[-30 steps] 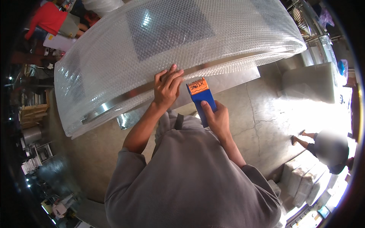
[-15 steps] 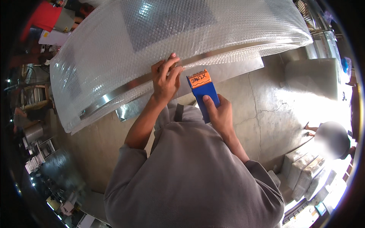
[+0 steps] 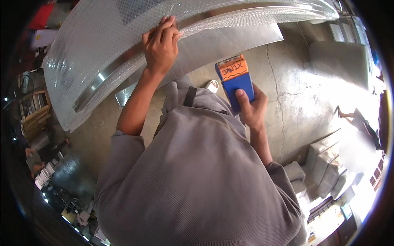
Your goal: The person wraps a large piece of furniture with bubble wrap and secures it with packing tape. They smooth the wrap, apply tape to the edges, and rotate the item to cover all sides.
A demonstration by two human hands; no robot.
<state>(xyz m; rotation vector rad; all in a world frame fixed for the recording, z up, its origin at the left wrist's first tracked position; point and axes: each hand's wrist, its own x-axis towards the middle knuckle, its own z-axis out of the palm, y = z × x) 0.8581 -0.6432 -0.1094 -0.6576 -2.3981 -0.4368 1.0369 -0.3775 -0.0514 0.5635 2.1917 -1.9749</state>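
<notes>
A large curved panel with a metal rim, covered in bubble wrap [image 3: 92, 51], spans the far side in front of me. My left hand [image 3: 161, 47] rests on its near edge, fingers apart and slightly bent over the wrap and rim; the thumb is mostly hidden. In my right hand [image 3: 253, 108] is a blue box-shaped tool with an orange band [image 3: 235, 78], gripped with the thumb across its face. Its top end looks jagged. It is held apart from the panel, above the floor. A flat grey sheet [image 3: 217, 47] shows beneath the panel's near edge.
Cracked concrete floor [image 3: 283, 98] lies beneath me. A translucent wrapped block [image 3: 340, 61] stands at the far right, with stacked wrapped packages [image 3: 324, 160] nearer. Another person [image 3: 359, 123] is at the right edge. Wooden shelving [image 3: 35, 110] and equipment line the left.
The wrapped panel sits higher in the picture. My left hand stays at its edge, farther up and left in view. The blue tool has shifted right, farther from the panel.
</notes>
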